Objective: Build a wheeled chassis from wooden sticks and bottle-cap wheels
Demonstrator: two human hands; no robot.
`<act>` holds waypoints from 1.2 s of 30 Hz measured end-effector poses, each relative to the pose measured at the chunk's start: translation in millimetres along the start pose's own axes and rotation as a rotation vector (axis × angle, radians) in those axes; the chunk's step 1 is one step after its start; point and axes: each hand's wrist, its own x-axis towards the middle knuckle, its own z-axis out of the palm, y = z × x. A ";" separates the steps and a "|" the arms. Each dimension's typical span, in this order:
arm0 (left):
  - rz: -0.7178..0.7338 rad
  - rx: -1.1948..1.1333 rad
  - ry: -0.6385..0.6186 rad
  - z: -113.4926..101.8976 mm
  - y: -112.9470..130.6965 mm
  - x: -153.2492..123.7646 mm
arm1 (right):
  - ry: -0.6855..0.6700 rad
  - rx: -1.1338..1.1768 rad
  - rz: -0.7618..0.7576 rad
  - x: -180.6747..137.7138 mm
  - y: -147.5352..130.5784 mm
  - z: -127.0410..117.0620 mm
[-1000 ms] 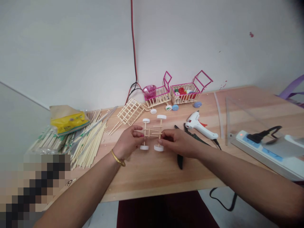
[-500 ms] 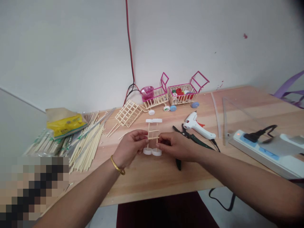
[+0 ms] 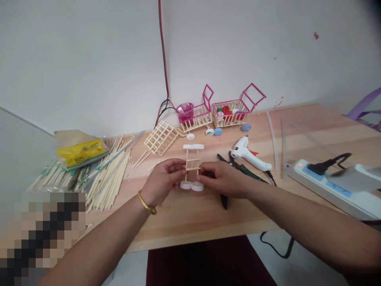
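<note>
Between my hands is a small wheeled frame (image 3: 193,168) of thin wooden sticks, with two long sticks, short crosspieces and white bottle caps at both ends. My left hand (image 3: 167,176), with a gold bangle at the wrist, pinches the frame's left stick. From the other side, my right hand (image 3: 218,177) grips the right stick between thumb and fingers. The near white caps (image 3: 192,186) sit just below my fingertips, and the far caps (image 3: 193,147) point toward the wall. Some fingertips are hidden behind the sticks.
A white glue gun (image 3: 250,154) and dark-handled pruning shears (image 3: 242,170) lie right of my hands. Behind stand two stick carts with magenta trim (image 3: 230,113) and a bare stick basket (image 3: 162,139). Loose sticks (image 3: 111,178) lie left; a power strip (image 3: 330,186) is at right.
The whole view has shifted slightly, with the table sitting a little higher. Both hands keep their hold on the stick frame, with no clear change in grip.
</note>
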 end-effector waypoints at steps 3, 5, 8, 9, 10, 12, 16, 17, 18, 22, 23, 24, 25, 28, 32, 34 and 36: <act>0.004 0.008 0.002 -0.2 -0.4 0.3 | 0.003 -0.007 -0.001 0.5 0.5 0.4; 0.007 0.010 -0.002 -0.5 -0.8 0.5 | 0.002 -0.002 0.002 0.8 0.6 0.6; 0.005 0.004 -0.002 -0.7 -1.0 0.7 | 0.005 0.010 0.000 1.2 0.8 0.7; 0.002 0.001 0.001 -0.6 -1.0 0.7 | 0.007 0.010 -0.001 1.4 0.8 0.7; 0.000 -0.003 0.004 -0.5 -0.9 0.7 | 0.009 0.008 -0.002 1.5 0.9 0.7; -0.001 -0.010 0.009 -0.3 -0.9 0.8 | 0.012 0.003 -0.004 1.8 1.0 0.7; 0.008 -0.009 -0.001 -0.6 -1.3 1.1 | 0.015 -0.009 -0.001 1.7 1.4 0.9; 0.008 -0.008 -0.003 -0.8 -1.5 1.1 | 0.015 -0.010 -0.001 1.6 1.6 0.9; 0.006 -0.009 -0.003 -1.0 -1.7 1.2 | 0.015 -0.008 -0.002 1.5 1.9 0.9; -0.004 -0.015 -0.004 -1.3 -1.6 1.4 | 0.004 0.010 0.005 1.3 2.3 0.7; -0.004 -0.016 -0.005 -1.3 -1.4 1.4 | 0.002 0.010 0.010 1.3 2.3 0.7; -0.003 -0.017 -0.005 -1.1 -1.2 1.3 | 0.002 0.008 0.015 1.4 2.2 0.7; -0.003 -0.019 -0.005 -1.0 -1.0 1.3 | 0.002 0.005 0.018 1.4 2.1 0.7; -0.006 -0.020 -0.007 -0.8 -0.4 1.0 | 0.000 -0.004 0.017 1.3 1.4 0.7; -0.014 -0.013 -0.003 -1.0 -0.3 0.8 | -0.002 -0.007 0.016 0.7 0.2 0.3; -0.025 -0.008 0.008 -1.6 -0.3 1.2 | -0.003 0.000 0.022 0.5 -0.3 0.0; -0.034 0.003 0.017 -2.8 -0.3 1.9 | -0.001 0.009 0.022 0.6 -0.8 -0.3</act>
